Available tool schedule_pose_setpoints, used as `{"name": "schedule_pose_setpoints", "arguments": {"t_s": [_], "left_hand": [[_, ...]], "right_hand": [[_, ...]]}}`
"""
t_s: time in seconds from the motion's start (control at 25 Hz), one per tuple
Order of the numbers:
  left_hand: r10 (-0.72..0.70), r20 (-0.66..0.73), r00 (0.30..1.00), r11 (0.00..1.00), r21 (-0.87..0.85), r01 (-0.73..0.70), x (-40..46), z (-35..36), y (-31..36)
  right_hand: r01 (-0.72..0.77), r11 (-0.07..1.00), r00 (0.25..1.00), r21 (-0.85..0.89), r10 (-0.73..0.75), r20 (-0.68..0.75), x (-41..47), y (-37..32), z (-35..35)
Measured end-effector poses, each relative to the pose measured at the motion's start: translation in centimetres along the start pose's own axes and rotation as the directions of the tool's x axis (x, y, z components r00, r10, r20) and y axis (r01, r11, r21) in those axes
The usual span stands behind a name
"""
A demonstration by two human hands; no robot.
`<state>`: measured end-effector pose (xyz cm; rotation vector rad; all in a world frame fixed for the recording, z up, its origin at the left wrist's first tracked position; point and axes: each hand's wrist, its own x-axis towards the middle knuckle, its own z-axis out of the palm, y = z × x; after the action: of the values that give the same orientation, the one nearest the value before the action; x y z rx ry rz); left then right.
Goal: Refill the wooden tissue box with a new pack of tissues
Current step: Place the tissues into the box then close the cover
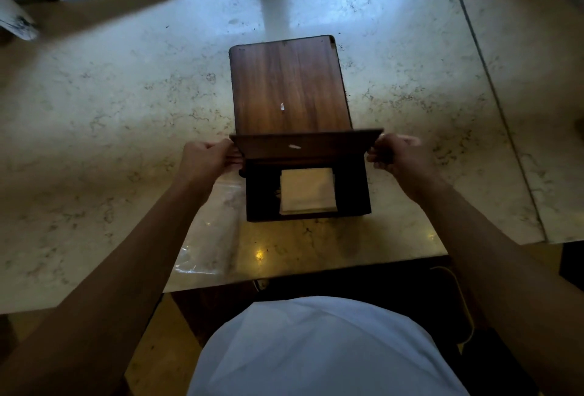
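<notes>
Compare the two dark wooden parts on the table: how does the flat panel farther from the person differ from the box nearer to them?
The flat wooden panel lies untouched on the marble table; the wooden box has the left hand and right hand gripping its upper edge. The panel shows a closed grain surface; the box is open, with a pale tissue stack inside. Both are dark brown wood.

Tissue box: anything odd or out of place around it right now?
Nothing looks damaged or spilled. The wooden lid is off the tissue box, held at its ends by the left hand and right hand. Tissues sit inside. A clear plastic wrapper lies loose beside the box.
</notes>
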<state>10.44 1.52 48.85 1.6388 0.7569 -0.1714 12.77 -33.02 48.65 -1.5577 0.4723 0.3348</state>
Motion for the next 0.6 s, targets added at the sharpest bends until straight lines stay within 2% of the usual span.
{"name": "schedule_pose_setpoints", "arguments": {"t_s": [0.12, 0.24, 0.44, 0.6], "left_hand": [[-0.044, 0.048, 0.998, 0.999, 0.007, 0.044, -1.4, -0.7, -2.1], [-0.089, 0.007, 0.996, 0.996, 0.008, 0.089, -2.6, -0.3, -4.1], [-0.023, -0.115, 0.993, 0.990, 0.139, 0.039, -2.5, 0.5, -5.5], [-0.006, -0.141, 0.990, 0.990, 0.142, 0.026, -2.5, 0.7, -5.9]], "right_hand": [[-0.030, 0.988, 1.000, -0.150, 0.030, -0.004, -1.6, 1.1, -0.5], [-0.059, 0.955, 0.997, -0.289, 0.040, -0.070, -2.5, 2.6, -0.2], [-0.053, 0.866, 0.979, -0.497, -0.052, -0.195, -2.5, 4.0, 0.6], [-0.057, 0.798, 0.975, -0.600, -0.083, -0.204, -2.5, 4.1, 1.1]]}}
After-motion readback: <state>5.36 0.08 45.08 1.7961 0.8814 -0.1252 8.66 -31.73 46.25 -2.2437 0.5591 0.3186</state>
